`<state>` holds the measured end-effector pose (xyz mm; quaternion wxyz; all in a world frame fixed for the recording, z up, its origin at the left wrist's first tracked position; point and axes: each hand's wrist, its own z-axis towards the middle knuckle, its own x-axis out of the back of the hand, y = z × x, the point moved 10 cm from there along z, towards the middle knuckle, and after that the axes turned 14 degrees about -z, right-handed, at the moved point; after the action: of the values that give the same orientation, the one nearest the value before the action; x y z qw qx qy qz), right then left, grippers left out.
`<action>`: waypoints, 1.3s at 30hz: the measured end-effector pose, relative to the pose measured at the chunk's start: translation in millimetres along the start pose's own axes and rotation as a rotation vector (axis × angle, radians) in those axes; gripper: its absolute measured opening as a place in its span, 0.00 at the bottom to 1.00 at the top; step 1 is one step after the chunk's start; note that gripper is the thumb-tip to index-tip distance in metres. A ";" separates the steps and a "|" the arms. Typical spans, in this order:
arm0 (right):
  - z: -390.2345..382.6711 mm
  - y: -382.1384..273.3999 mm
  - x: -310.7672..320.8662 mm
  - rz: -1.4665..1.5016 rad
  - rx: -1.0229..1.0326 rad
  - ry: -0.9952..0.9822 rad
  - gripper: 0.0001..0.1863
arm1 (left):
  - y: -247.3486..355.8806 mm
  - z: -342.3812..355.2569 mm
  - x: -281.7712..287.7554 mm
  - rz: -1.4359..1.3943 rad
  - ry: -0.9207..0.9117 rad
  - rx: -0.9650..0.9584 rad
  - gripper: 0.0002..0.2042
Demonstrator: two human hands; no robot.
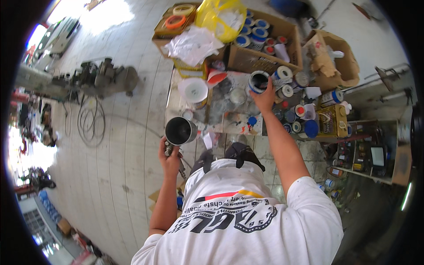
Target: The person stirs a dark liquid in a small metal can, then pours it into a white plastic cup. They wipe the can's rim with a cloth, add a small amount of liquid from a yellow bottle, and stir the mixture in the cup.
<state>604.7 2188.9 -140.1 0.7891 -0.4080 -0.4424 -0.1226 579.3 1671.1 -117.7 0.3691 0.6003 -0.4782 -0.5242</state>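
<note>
Near the desk's (219, 108) front-left corner, the left hand's (170, 161) fingers are gripping an apparent spray gun (168, 149) with 1 open cup (180, 131); toward its back, the right hand's (264, 100) are gripping 1 open can (259, 82), tilting risking spills.

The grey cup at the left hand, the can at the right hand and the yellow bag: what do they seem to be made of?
Grey cup: probably metal, satin, from its sheen, though plastic is possible. Can: likely metal; its rim looks pale and shiny. Yellow bag: apparently thin glossy plastic, translucent and crumpled.
</note>
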 end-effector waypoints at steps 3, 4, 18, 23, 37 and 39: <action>9.9 7.9 -27.1 -0.036 -0.039 0.008 0.59 | -19.3 -35.8 46.1 -0.001 0.184 0.042 0.22; 9.8 8.4 -40.4 -0.054 -0.068 -0.011 0.59 | -26.3 -53.1 63.5 0.003 0.269 0.049 0.21; -74.8 -16.8 -42.8 0.095 0.161 -0.126 0.45 | -195.4 -195.6 197.1 -0.128 0.824 0.141 0.17; -361.4 -64.9 -171.0 0.052 0.326 -1.048 0.24 | -313.9 -203.2 239.7 -0.282 0.933 0.158 0.17; -532.9 132.9 -813.8 -0.022 -0.043 -0.776 0.44 | -443.2 -238.8 310.7 -0.102 0.974 0.247 0.40; -540.5 124.4 -783.0 -0.193 -0.164 -0.701 0.35 | -432.0 -231.7 304.8 -0.068 0.937 0.217 0.39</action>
<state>544.0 1730.3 -980.7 0.5392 -0.4435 -0.7109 -0.0843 885.7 1481.5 -568.7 0.4627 0.8222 -0.2925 -0.1564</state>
